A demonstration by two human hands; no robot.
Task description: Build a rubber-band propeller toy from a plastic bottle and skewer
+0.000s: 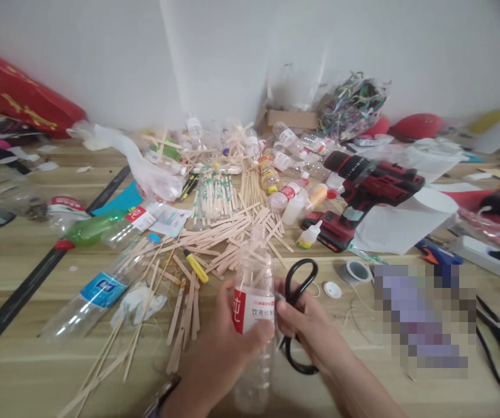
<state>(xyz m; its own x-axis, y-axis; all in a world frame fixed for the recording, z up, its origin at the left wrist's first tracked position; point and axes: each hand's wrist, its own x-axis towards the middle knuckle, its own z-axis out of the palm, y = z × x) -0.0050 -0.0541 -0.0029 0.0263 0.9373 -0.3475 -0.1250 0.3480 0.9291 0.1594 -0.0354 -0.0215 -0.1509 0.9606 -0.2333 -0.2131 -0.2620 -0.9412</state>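
Observation:
A clear plastic bottle (254,273) with a red and white label stands upright near the front middle, its mouth pointing away from me. My left hand (236,342) is wrapped round its label from the left, thumb across the front. On the bottle's right side, my right hand (304,319) grips a pair of black-handled scissors (302,367) near the pivot, its fingers close to the label. The blades are mostly hidden by the hand and the bottle. Flat wooden sticks (227,235) lie just beyond the bottle, and a yellow utility knife (196,267) is to its left.
A red and black cordless drill (363,186) stands to the right, near a small glue bottle (309,235) and a tape roll (356,271). Leftward lie a blue-labelled bottle (104,289), a green bottle (97,226) and a long black bar (18,296). A power strip (493,261) sits far right.

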